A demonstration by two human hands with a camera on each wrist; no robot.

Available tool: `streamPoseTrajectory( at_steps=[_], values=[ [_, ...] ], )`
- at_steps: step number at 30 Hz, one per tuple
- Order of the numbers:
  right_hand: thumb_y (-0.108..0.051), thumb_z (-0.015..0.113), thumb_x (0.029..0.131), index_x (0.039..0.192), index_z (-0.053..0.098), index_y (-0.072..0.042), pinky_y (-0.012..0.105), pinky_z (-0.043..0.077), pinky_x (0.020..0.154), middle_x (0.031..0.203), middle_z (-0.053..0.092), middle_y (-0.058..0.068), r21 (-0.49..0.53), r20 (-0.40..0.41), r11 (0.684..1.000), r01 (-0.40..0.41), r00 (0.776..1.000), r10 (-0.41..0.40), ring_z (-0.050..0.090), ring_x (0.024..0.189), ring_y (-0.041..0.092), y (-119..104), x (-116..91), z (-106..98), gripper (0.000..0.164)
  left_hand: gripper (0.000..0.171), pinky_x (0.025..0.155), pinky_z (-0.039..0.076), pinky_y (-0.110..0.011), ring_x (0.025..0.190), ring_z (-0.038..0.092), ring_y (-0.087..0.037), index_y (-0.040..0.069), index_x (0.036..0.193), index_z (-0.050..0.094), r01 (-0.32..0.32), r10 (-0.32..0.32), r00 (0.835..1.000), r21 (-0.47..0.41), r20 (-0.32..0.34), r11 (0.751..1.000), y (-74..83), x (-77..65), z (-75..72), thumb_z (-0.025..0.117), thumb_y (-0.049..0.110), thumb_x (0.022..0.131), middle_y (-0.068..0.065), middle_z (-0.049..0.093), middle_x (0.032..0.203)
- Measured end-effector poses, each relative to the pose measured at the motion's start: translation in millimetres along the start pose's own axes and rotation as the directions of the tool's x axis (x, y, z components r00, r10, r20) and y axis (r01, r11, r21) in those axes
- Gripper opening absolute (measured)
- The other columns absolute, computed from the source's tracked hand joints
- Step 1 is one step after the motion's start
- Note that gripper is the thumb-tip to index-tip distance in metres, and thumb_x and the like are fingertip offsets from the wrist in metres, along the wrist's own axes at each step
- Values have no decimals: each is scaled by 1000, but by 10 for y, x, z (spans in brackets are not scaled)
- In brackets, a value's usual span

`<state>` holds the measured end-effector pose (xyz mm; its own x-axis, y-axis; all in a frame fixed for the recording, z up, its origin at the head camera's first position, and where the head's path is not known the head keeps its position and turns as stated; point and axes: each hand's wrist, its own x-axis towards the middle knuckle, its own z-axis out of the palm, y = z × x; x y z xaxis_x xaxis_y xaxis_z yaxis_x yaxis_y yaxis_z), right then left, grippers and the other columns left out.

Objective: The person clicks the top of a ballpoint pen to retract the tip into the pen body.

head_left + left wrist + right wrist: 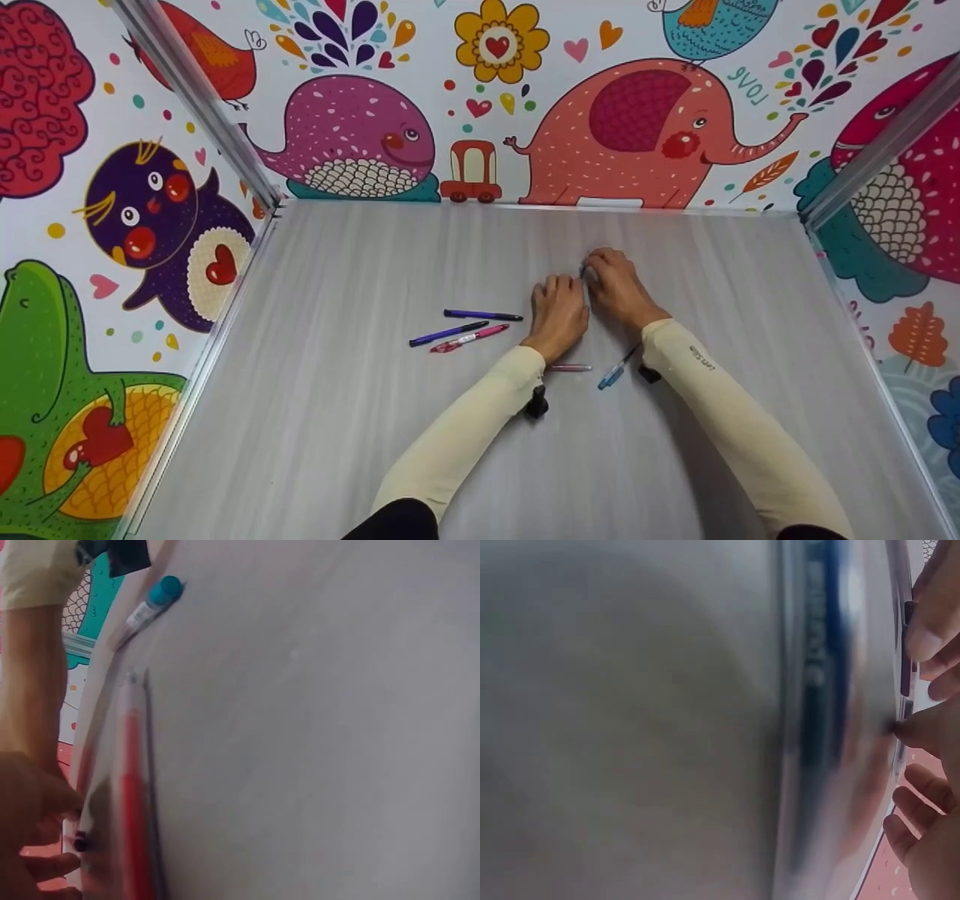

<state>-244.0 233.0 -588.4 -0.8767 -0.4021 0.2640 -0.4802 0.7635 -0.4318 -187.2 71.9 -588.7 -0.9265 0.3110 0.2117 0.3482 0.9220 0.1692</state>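
In the head view my left hand [559,315] and right hand [616,289] are close together, palms down over the table, fingers bent. Between their fingertips is a slim pen [907,652], dark with a clear section in the right wrist view. The left thumb presses on its dark part, and the right fingertips pinch near its other end. Most of it is hidden by the fingers. A red pen [133,795] lies under the left wrist. Below the right wrist lies a clear pen with a teal end [616,373].
Left of the hands, two blue pens [484,315] with black ends and a pink pen [469,338] lie on the pale wood-grain table [337,435]. Cartoon-printed walls [495,112] stand at the back and sides, with metal edging [202,345].
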Motion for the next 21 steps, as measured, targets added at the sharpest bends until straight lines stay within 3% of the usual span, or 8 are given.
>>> streamPoseTrajectory(
  at_steps=[7,14,17,21],
  values=[
    [7,68,103,123,74,6,64,40,117,139,64,25,-50,19,998,38,999,-37,53,137,46,4,78,28,20,37,113,49,-56,126,58,-27,11,141,69,25,-25,1000,15,-12,1000,62,28,72,71,27,108,-8,68,136],
    [4,68,105,121,75,3,64,39,118,138,66,21,-81,25,993,82,996,-81,51,139,43,-8,65,57,18,30,105,52,-49,117,61,-25,12,136,73,43,-42,998,23,-38,999,34,34,75,70,23,108,-6,72,126],
    [6,69,103,117,76,3,65,40,116,130,70,20,-93,7,989,112,994,-112,53,136,43,22,31,50,16,26,102,52,-46,114,62,-24,12,133,75,46,-46,998,4,-34,999,-1,38,61,69,22,110,-6,73,123],
    [6,72,102,114,77,1,64,39,116,124,72,20,-87,24,992,95,995,-93,54,134,43,13,-21,-7,15,20,97,53,-43,109,66,-23,11,125,79,44,-48,997,-71,-60,996,-80,21,24,70,19,108,-5,75,116]
  ],
)
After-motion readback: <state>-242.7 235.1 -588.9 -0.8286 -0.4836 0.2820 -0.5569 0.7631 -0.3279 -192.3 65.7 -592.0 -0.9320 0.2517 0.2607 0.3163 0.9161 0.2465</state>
